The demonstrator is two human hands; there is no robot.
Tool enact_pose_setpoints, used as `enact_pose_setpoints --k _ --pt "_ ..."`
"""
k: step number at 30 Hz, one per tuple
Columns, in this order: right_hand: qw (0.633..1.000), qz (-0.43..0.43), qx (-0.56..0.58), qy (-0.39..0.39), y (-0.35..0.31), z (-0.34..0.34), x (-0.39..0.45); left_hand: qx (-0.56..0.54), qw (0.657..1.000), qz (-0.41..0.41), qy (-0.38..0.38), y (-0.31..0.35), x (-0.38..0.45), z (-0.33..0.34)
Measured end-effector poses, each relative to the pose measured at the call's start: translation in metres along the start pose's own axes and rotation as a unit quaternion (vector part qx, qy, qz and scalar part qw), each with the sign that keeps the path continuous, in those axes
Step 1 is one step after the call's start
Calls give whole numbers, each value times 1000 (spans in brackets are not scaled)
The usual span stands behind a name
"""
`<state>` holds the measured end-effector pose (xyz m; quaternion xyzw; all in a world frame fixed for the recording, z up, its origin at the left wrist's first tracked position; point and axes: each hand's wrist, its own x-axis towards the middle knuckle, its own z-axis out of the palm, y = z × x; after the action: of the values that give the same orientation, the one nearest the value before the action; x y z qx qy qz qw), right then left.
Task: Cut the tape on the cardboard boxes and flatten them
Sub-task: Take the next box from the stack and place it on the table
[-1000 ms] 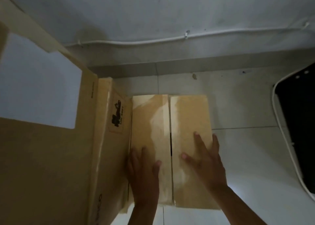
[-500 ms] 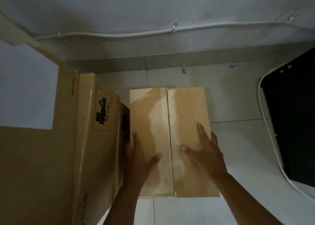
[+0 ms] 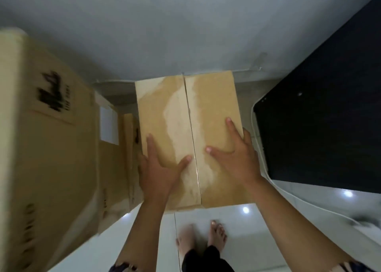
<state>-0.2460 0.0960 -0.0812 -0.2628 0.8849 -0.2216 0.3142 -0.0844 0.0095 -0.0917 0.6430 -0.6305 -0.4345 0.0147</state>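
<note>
A small brown cardboard box [image 3: 208, 107] fills the middle of the view, its two top flaps closed along a centre seam with clear tape [image 3: 190, 127] over it. My left hand [image 3: 158, 173] grips its left edge, thumb and forefinger spread on top, the other fingers over the side. My right hand [image 3: 237, 158] holds the right edge the same way. The box is lifted off the floor, above my bare feet [image 3: 202, 236].
A large cardboard box [image 3: 51, 137] with black print stands close on the left, blurred. Beside it is a lower box [image 3: 111, 158] with a white label. A black panel [image 3: 319, 117] and a white cable [image 3: 259, 154] lie on the right. Glossy white floor tiles [image 3: 247, 230] are below.
Both hands slid out to the small box's side edges and raised it off the floor toward me. The view tilted down, bringing my feet into sight.
</note>
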Motion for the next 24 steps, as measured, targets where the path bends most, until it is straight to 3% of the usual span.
enact_pose_setpoints --k 6,12,18,24 --pt "996 -66 7 50 -110 -132 -98 57 992 66 92 111 -116 -129" --pt "987 -137 32 78 -193 -208 -183 51 981 108 151 158 -199 -231" --pt "977 -183 23 112 -268 -234 -252 37 965 156 209 165 -250 -326" --pt "969 -200 47 135 -342 -205 -315 38 950 186 247 129 -271 -420"
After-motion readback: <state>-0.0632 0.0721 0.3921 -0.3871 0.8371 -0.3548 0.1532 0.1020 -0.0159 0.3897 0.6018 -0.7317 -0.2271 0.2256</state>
